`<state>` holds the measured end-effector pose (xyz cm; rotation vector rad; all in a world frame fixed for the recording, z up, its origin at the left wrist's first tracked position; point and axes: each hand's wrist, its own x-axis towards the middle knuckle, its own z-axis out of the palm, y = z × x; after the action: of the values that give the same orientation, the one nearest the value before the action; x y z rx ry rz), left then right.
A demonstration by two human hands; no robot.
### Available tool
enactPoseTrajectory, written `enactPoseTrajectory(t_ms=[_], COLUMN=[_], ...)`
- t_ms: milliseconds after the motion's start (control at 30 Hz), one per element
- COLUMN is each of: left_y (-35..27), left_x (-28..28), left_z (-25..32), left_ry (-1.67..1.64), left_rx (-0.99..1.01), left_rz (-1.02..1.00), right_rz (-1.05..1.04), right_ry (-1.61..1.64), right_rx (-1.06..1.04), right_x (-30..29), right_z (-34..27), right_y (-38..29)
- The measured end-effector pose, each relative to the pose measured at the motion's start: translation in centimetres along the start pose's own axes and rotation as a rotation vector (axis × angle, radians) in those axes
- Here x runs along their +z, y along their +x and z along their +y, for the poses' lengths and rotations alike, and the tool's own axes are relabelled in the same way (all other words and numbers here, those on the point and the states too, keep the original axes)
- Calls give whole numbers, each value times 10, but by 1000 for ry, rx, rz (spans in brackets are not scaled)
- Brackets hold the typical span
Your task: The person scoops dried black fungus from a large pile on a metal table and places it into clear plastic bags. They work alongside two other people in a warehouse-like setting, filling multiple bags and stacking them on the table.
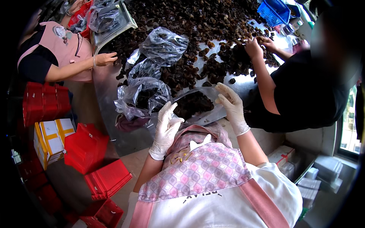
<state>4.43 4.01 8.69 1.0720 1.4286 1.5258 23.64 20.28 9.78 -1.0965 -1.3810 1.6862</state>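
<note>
Both my hands wear pale thin gloves and hold the rim of a clear plastic bag [204, 118] apart at the near edge of a metal table [107, 114]. My left hand [166, 128] grips its left side; my right hand [231, 107] pinches its upper right rim. Dark brown, curled dried pieces [195, 105], perhaps a dried fungus or fruit, show within the bag's opening. Left of it sits an open clear bag [142, 98] with dark contents, and behind that another full bag [164, 47]. A wide heap of the same pieces [196, 20] covers much of the table.
A co-worker in a pink apron [67, 47] stands left, a co-worker in black [302, 88] right, with hands [256, 47] over the pieces. A metal-rimmed tray [129, 18] and a blue basket [273, 12] lie farther back. Red plastic baskets [85, 148] and a white box [52, 138] stand lower left.
</note>
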Motion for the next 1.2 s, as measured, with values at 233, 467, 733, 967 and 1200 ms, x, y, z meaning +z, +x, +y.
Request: enactPoseTrajectory(t_ms=[233, 467, 733, 967, 1200], left_y=[-1, 1, -11, -47, -68], left_x=[-1, 6, -31, -83, -111], left_z=[-3, 15, 3, -21, -54], left_ry=[-80, 137, -412, -359, -344], left_rx=[-29, -105, -280, -284, -325], left_rz=[-20, -198, 412, 648, 877], right_rz=[-31, -545, -620, -566, -366], right_ry=[-38, -41, -175, 130, 33], right_rx=[32, 77, -124, -146, -472], right_x=[8, 62, 96, 173, 225], right_z=[-1, 12, -21, -115, -87], right_y=[1, -29, 26, 78, 157])
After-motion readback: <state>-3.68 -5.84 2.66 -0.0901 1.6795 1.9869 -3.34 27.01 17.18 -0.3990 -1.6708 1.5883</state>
